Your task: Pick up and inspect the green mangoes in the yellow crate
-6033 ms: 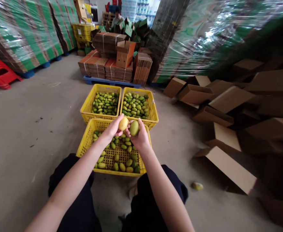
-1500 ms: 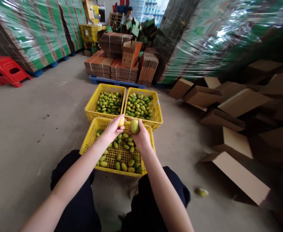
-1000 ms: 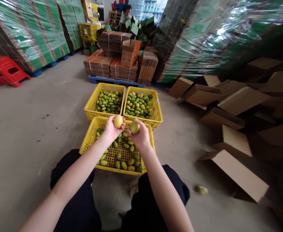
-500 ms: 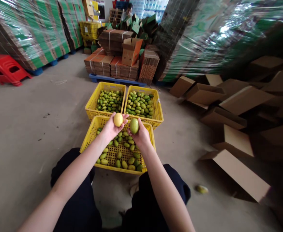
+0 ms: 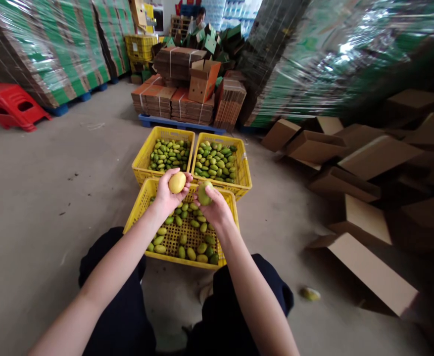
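A yellow fruit (image 5: 177,182) rests in my left hand (image 5: 168,194), the fingers curled round it. My right hand (image 5: 216,207) grips a green fruit (image 5: 204,193) between thumb and fingers, just to the right of the other hand. Both hands are above the near yellow crate (image 5: 135,216), where several green fruits (image 5: 191,253) lie scattered over the perforated bottom. Beyond it, the far left crate (image 5: 142,159) and the far right crate (image 5: 245,168) stand side by side, each holding many green fruits.
Flattened cartons (image 5: 192,109) sit on a blue pallet (image 5: 179,122) ahead, with a person (image 5: 198,21) behind. Open cardboard boxes (image 5: 372,272) lie at the right, near a loose fruit (image 5: 310,293) on the floor. A red stool (image 5: 12,104) stands at the left.
My left hand has shifted slightly left with the yellow fruit. In my right hand the green fruit has turned, and the thumb now lies across it.
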### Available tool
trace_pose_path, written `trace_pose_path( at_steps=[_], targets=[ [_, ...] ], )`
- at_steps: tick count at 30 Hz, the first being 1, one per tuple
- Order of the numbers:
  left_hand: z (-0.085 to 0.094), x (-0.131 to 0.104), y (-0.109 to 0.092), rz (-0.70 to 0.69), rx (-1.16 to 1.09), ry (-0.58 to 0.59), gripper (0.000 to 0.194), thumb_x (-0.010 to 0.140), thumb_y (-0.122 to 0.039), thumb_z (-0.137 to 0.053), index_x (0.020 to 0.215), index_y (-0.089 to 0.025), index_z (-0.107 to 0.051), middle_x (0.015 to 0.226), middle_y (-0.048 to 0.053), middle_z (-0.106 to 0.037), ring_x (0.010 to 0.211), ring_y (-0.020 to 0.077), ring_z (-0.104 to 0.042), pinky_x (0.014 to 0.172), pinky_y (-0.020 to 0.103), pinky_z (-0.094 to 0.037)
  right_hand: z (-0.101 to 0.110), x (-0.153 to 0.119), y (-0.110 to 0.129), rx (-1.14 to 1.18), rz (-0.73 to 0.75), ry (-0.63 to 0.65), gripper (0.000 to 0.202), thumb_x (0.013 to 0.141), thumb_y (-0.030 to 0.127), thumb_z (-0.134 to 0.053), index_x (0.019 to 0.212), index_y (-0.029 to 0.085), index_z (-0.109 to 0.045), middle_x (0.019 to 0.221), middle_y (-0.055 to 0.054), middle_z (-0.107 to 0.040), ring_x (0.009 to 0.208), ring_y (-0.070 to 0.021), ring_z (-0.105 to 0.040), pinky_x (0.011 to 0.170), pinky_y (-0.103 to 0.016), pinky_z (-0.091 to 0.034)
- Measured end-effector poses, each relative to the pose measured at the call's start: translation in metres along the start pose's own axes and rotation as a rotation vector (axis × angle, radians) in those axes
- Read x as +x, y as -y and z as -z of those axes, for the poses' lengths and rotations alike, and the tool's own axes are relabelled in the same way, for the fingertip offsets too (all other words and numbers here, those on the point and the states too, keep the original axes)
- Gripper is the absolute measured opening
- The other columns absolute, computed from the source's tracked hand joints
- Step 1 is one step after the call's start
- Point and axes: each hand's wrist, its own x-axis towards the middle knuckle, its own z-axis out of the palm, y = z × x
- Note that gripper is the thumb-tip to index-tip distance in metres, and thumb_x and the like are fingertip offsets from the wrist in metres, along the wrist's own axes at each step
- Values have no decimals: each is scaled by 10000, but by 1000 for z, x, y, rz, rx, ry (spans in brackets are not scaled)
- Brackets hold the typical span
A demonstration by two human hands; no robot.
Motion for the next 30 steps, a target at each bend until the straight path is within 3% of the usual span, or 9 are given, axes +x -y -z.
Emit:
trace_pose_path(
  at_steps=[4,8,12,15,20,23,27,30],
  targets=[
    [2,7,1,-29,-60,-117,149,826,-165,-481,758,-127,-609,506,-13,-503,430,81,-478,403,152,-421,-1,-1,3,19,5,40,297,653,392,-789,817,220,-611,778,-14,-693,677,-158,-627,542,-259,-484],
    [4,14,1,39,-176,-222,270,944,-182,-377,737,-149,-547,555,-13,-544,472,81,-548,474,164,-492,-2,2,2,31,-73,38,290,766,480,-663,811,203,-592,786,-42,-702,592,-159,-623,452,-260,-453],
    [2,14,3,59,-148,-244,313,980,-242,-335,793,-140,-563,664,31,-607,571,111,-611,541,209,-540,-1,4,-1,64,-7,-122,331,734,504,-695,832,236,-527,655,20,-645,398,-107,-498,344,-229,-325],
    [-1,12,5,76,-50,-232,268,950,-292,-429,766,-143,-555,659,26,-575,582,119,-591,529,219,-527,0,4,-1,56,-6,-146,349,691,493,-734,796,228,-532,631,34,-611,413,-84,-463,363,-221,-328],
    [-1,14,9,-70,40,-324,149,842,-50,-555,739,-152,-518,653,-15,-543,572,67,-551,540,145,-495,-1,0,1,29,77,-94,314,575,303,-825,691,207,-550,632,51,-560,537,-74,-476,486,-213,-394],
    [0,11,5,7,-42,-262,124,890,-124,-499,773,-134,-537,645,18,-553,549,75,-533,472,129,-475,-2,1,0,52,37,-102,284,619,368,-784,682,211,-556,631,41,-559,545,-88,-464,483,-226,-378],
    [0,3,-3,127,-123,-105,237,922,-225,-398,768,-122,-545,617,40,-562,457,72,-482,338,117,-376,-2,2,1,75,7,-153,236,662,382,-741,729,204,-601,658,25,-605,560,-97,-499,485,-222,-380],
    [-2,1,-4,114,-135,-125,233,907,-218,-427,714,-137,-529,586,23,-575,456,69,-530,373,117,-430,-2,2,3,43,-61,-95,304,721,467,-679,831,186,-645,617,-2,-622,521,-114,-514,455,-235,-362]
  ],
)
